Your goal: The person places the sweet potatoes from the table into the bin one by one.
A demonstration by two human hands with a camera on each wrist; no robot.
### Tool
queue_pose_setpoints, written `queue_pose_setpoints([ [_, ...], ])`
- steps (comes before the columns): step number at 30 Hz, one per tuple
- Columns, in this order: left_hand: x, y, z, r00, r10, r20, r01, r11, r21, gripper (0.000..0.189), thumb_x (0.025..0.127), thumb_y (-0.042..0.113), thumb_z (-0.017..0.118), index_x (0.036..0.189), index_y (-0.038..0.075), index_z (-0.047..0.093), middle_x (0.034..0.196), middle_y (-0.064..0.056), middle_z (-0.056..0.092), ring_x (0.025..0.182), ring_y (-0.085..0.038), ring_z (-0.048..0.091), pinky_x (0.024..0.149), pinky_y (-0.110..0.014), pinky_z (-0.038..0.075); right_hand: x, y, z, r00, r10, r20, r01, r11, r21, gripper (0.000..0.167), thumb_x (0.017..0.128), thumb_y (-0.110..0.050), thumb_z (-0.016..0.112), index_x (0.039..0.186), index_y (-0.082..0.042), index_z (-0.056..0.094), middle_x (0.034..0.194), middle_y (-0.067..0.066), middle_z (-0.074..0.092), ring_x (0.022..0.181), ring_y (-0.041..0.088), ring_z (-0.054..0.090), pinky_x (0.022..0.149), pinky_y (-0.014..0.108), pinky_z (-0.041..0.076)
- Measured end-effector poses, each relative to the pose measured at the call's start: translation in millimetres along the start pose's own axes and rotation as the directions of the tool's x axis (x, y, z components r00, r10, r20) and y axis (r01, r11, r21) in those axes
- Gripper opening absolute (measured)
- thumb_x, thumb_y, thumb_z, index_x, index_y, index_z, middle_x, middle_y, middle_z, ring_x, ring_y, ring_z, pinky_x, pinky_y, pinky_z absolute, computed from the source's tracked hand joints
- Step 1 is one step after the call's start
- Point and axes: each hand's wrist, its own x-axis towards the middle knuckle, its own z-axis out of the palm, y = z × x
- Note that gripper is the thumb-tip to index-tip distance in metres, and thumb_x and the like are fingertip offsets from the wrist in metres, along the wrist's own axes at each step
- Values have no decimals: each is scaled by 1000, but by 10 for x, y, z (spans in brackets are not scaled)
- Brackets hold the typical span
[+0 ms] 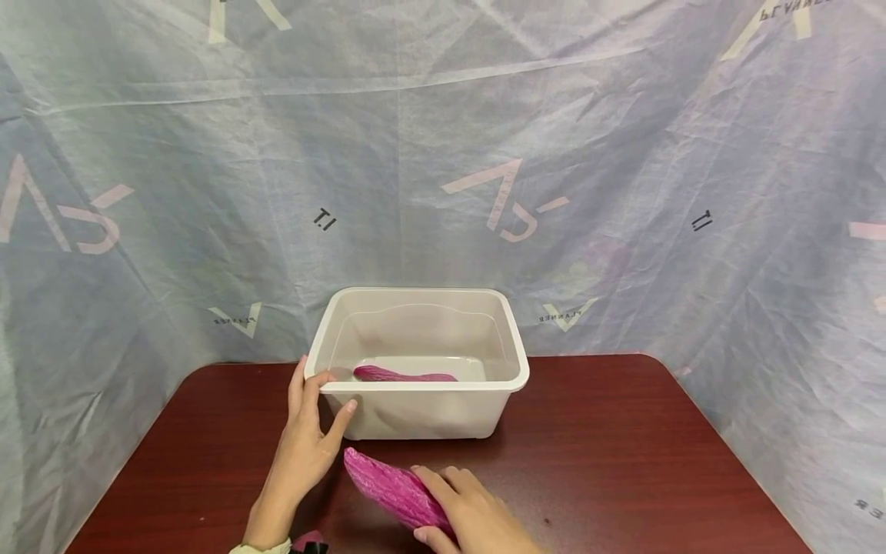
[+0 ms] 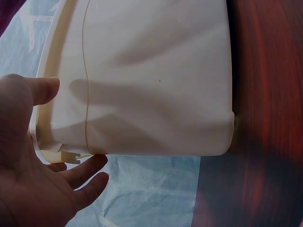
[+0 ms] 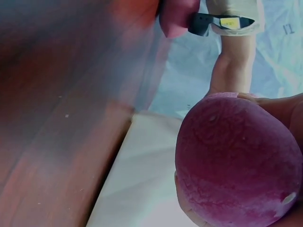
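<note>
Gripping purple vegetable (image 1: 393, 488), right hand (image 1: 476, 511) slanting leftward, left hand (image 1: 308, 440) spread against white bin (image 1: 425, 414)

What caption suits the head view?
Left hand at the white bin, right hand gripping a purple tuber; second tuber inside.

Grey sheet (image 1: 388, 138) printed with mirror-reversed lettering. In the head view, "PLANNER" reads backwards on two pale V shapes near the table (image 1: 609, 431), one left (image 1: 235, 320) and one right (image 1: 562, 316) of the tub (image 1: 429, 415), and again at the top right (image 1: 796, 9). Slanted black letters, apparently "T.I", appear twice, left (image 1: 324, 219) and right (image 1: 701, 221) of a large pink angular logo (image 1: 501, 188). In the right wrist view, a small yellow label (image 3: 230, 22) on a black strap (image 3: 200, 23) is too tiny to read.
</note>
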Motion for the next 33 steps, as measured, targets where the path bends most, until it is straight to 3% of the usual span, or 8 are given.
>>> queue_pose_setpoints([
  [7, -3, -25, 15, 1000, 7, -6, -7, 1000, 2, 48, 99, 26, 66, 138, 13, 41, 168, -18, 5, 137, -50, 42, 93, -71, 46, 61, -15, -24, 1000, 2, 4, -2, 1000, 25, 59, 97, -49, 61, 149, -24, 46, 117, -4, 62, 104, 9, 57, 72, 30, 53],
  [17, -13, -17, 18, 1000, 10, -12, -10, 1000, 1, 49, 98, 25, 66, 139, 14, 41, 168, -17, 5, 135, -50, 45, 93, -72, 46, 127, -6, -64, 992, -75, -106, 75, 997, -7, 58, 98, -44, 62, 148, -18, 47, 116, -4, 62, 104, 9, 56, 79, 28, 54],
  [24, -11, -43, 23, 1000, 5, -24, -5, 1000, 10, 48, 97, 27, 67, 137, 17, 43, 168, -15, 7, 129, -54, 51, 88, -71, 48, 175, -9, -92, 981, -106, -162, 101, 994, -37, 60, 96, -38, 67, 149, -20, 45, 118, -6, 60, 107, 8, 55, 85, 29, 54],
  [33, 4, -46, 13, 1000, -3, -15, 3, 1000, -6, 46, 99, 29, 65, 138, 19, 43, 168, -14, 5, 131, -53, 49, 89, -72, 47, 235, -58, -161, 981, -58, -184, 55, 998, -21, 57, 96, -40, 67, 147, -24, 47, 121, -6, 59, 107, 9, 57, 83, 34, 54],
])
